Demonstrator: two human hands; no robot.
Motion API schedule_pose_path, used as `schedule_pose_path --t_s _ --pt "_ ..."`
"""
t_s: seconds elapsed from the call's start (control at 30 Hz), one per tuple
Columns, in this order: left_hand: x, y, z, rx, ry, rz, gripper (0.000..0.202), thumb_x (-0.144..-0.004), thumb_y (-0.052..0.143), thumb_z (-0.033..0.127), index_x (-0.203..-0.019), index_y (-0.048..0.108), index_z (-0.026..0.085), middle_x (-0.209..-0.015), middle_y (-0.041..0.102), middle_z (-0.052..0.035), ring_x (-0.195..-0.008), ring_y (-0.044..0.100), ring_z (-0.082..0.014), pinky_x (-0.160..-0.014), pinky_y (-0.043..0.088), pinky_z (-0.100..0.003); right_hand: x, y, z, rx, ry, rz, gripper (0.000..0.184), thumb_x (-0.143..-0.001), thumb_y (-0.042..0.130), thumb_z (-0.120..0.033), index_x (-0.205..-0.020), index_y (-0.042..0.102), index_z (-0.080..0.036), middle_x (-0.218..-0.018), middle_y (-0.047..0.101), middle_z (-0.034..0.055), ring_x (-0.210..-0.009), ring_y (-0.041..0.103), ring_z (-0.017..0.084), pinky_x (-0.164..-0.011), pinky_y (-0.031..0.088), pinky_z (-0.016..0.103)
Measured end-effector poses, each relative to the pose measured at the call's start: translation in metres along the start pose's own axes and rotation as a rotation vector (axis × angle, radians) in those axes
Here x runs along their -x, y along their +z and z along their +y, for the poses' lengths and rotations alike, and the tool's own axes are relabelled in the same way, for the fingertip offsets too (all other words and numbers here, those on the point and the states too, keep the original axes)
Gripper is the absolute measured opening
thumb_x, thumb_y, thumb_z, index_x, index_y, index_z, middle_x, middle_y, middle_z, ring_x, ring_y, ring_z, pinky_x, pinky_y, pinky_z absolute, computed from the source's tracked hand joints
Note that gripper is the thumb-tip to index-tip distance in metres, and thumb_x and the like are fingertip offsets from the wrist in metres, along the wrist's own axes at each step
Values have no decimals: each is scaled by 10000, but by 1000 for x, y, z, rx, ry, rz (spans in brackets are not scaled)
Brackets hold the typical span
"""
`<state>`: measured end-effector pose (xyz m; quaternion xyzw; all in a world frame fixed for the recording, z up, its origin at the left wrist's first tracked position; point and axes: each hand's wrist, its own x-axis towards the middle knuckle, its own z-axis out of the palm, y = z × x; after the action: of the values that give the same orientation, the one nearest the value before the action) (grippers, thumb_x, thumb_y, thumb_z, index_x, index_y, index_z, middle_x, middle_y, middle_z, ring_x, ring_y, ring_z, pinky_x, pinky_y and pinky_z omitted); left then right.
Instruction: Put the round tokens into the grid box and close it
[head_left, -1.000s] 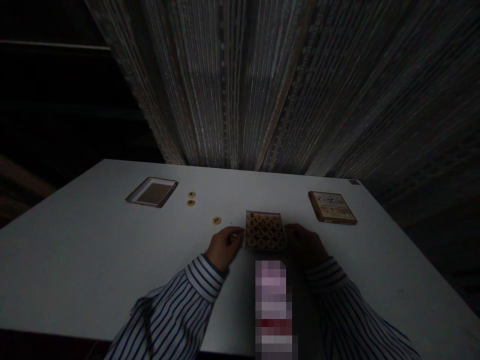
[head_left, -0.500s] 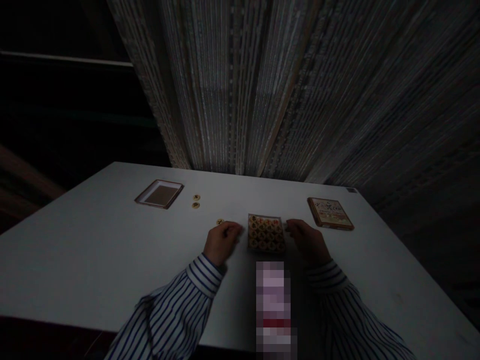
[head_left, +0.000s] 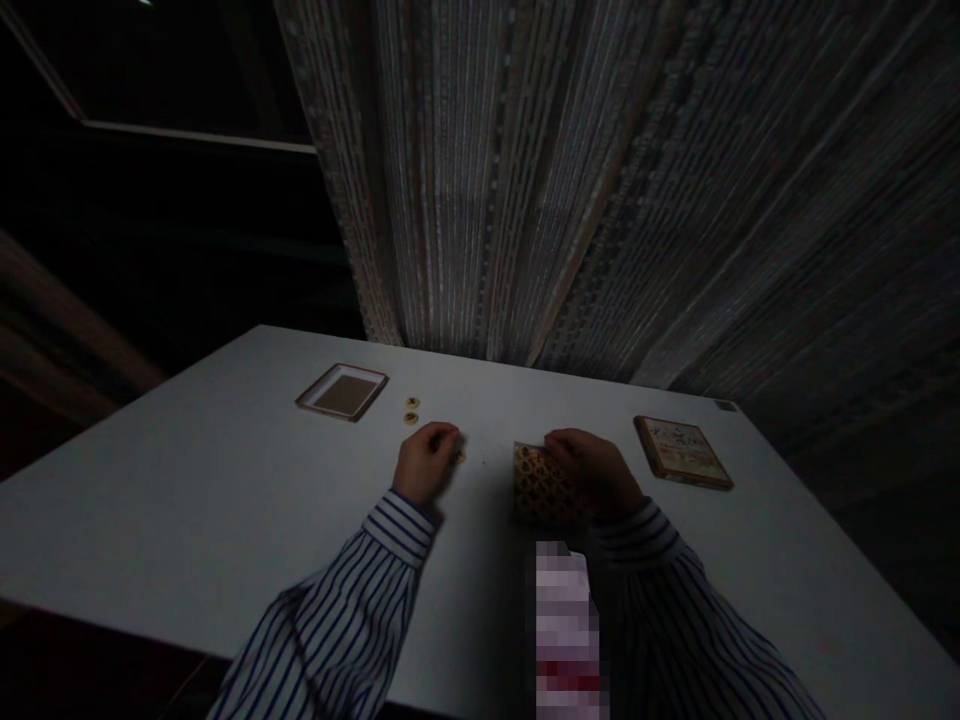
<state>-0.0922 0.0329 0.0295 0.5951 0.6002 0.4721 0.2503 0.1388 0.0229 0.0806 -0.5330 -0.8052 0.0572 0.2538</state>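
The box [head_left: 514, 480] looks mostly filled; three discs [head_left: 410, 418] are outside toward ten o'clock (left hand [head_left: 425, 462], right hand [head_left: 596, 472]: fingers curled, pinch unclear).

A squarish box [head_left: 514, 484] with a thin rim is lying flat and open-topped, its right part hidden from view. Inside, round tan discs [head_left: 534, 490] are sitting face up in close rows, mostly bearing dark characters, with some reddish marking showing toward twelve o'clock. Near the box, between nine and ten o'clock, a loose disc [head_left: 461, 457] is mostly hiding. Farther off at ten o'clock, two matching discs [head_left: 412, 410] are lying flat, dark characters up, one at the other's twelve.
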Motion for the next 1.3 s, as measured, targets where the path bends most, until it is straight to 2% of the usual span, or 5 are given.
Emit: schedule_pose_path --t_s 0.07,0.27,0.47,0.87,1.3 --pt "2 0 -7 -59 31 -24 249 -740 501 340 -806 634 140 -771 649 -56 -706 583 -158 -683 461 -285 -8 2 -4 47 -45 -29 221 -810 425 -250 -837 632 -179 -843 676 57 -789 605 170 -714 438 272" --pt "6 0 -19 -355 240 -143 303 -721 561 330 -964 629 162 -966 636 -94 -923 541 -222 -844 410 -374 -28 8 -17 117 -162 -138 230 -818 427 -227 -899 636 -180 -878 674 54 -818 600 170 -740 429 273" --pt "7 0 -22 -519 245 -215 291 -712 587 313 -966 640 182 -994 621 -91 -936 523 -244 -829 409 -382 -30 17 -23 157 -174 -206 245 -824 424 -233 -946 632 -189 -897 674 55 -823 602 176 -730 429 278" --pt "8 2 -17 -478 253 -188 212 -754 544 293 -913 633 185 -919 647 -73 -877 544 -222 -800 409 -356 -29 17 -17 137 -170 -219 232 -815 437 -210 -946 628 -192 -910 674 57 -834 605 185 -740 439 300" --pt "15 8 -1 -298 200 -55 235 -729 576 337 -897 627 180 -751 635 -43 -722 571 -162 -706 439 -289 -27 14 -15 187 -169 -220 242 -824 428 -236 -962 622 -194 -920 671 58 -827 605 185 -724 438 289"
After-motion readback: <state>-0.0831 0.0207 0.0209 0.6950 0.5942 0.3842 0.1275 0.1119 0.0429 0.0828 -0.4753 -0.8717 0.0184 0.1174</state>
